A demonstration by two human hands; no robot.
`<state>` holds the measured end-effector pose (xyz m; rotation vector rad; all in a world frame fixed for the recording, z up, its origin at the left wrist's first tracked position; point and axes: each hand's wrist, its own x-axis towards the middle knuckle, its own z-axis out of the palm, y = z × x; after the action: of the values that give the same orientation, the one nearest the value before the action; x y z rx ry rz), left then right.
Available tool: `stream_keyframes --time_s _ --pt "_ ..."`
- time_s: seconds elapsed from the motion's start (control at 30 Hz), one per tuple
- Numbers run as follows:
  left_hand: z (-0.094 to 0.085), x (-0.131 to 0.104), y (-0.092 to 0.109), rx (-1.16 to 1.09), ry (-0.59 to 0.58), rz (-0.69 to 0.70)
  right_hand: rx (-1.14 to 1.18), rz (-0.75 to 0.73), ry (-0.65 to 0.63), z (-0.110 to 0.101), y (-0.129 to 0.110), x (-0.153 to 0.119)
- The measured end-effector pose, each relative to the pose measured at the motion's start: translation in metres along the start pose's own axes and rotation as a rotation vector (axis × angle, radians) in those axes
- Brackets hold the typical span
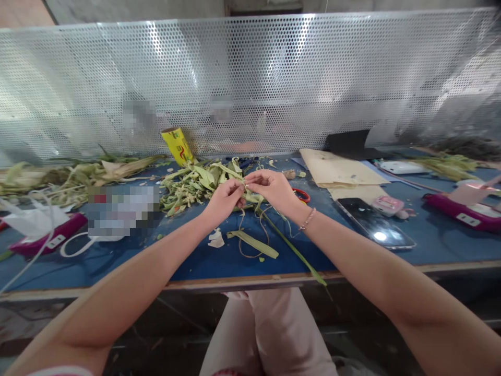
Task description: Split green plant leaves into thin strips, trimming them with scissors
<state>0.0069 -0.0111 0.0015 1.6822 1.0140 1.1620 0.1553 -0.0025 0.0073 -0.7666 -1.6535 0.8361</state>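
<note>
My left hand (227,200) and my right hand (269,188) meet above the middle of the table. Both are closed in a pinch on a thin green plant strip, mostly hidden by the fingers. Under and behind them spreads a heap of green leaves and plant pieces (186,192). From below my hands a long green stem (295,246) slants down past the table's front edge. A loose pale-green leaf strip (256,244) and a thin brown string (242,253) lie in front. Beside my right wrist, a red scissor-like handle (303,195) shows in part.
A yellow tube (178,146) leans at the back, near the perforated metal screen (250,78). Right of my arm lie a phone (371,222), a pink case (387,204) and brown paper (342,169). Purple power strips (465,213) sit at both sides. Dry leaves (86,175) lie left.
</note>
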Motion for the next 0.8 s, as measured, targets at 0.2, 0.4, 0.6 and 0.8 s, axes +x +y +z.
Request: stream_keyframes --time_s 0.2,0.4,0.6,0.8 --pt "0.0032 0.0002 0.0014 -0.157 -0.003 -0.089 0.001 0.003 -0.004 0.001 -0.0001 0.0" --pt "0.0023 -0.0004 0.0014 -0.164 0.0 -0.098 -0.028 -0.002 0.004 0.0036 -0.0001 -0.0016" --pt "0.002 -0.0003 0.0006 -0.203 -0.019 -0.101 -0.104 -0.025 0.005 0.0024 -0.0032 -0.0027" --pt "0.002 0.0015 -0.0017 -0.267 -0.071 -0.074 -0.128 -0.042 0.046 -0.0004 -0.0027 -0.0012"
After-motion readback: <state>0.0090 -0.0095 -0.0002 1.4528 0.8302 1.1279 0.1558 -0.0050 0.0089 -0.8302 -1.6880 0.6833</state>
